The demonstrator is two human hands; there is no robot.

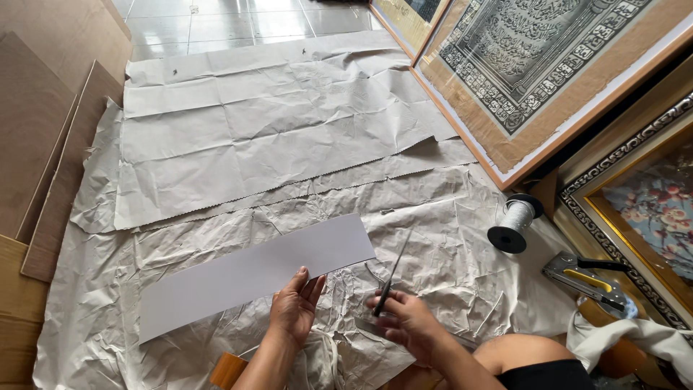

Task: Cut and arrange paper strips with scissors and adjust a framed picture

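Crumpled grey paper covers the floor. Left hand, fingers flat, pins a white card strip; right hand grips scissors, blades pointing away.

No packages, labels, signs or screens are in view

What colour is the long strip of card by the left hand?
The long strip of card is plain white, clearest in the head view.
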